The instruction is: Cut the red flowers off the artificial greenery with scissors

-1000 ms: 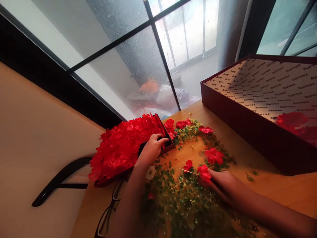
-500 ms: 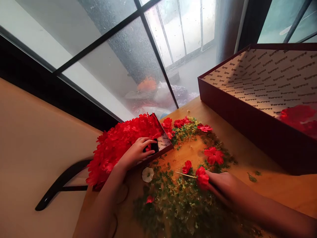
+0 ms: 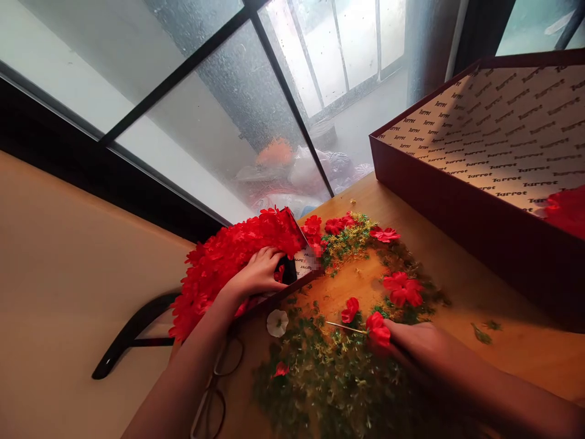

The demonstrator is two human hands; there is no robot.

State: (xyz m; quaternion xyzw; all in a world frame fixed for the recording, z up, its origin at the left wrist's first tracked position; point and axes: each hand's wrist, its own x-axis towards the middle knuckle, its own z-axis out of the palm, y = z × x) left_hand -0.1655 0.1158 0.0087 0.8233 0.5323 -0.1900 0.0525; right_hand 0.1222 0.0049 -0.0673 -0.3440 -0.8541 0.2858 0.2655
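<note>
My left hand (image 3: 261, 273) reaches into a small dark-red box (image 3: 307, 275) heaped with red artificial flowers (image 3: 237, 241). Its thumb and fingers are curved but apart, beside a black object (image 3: 289, 269). What lies under the palm is hidden. My right hand (image 3: 414, 341) is closed round a thin needle (image 3: 342, 327) that points left. A red flower (image 3: 378, 330) is threaded on it, right at the fingertips. Another red flower (image 3: 350, 310) lies near the needle's tip. Below the needle spreads a blurred heap of small green and yellow artificial leaves (image 3: 329, 372).
A big dark-red box (image 3: 439, 189) with a printed lining stands at the right. Glasses (image 3: 228, 360) and a white flower (image 3: 277, 323) lie on the wooden table (image 3: 351, 280). Behind is a window (image 3: 283, 110), and a black chair arm (image 3: 132, 329) is at left.
My left hand has drawn back slightly from the black object, its fingers curling more over the red flowers. My right hand keeps its hold on the needle. The camera view has shifted a little.
</note>
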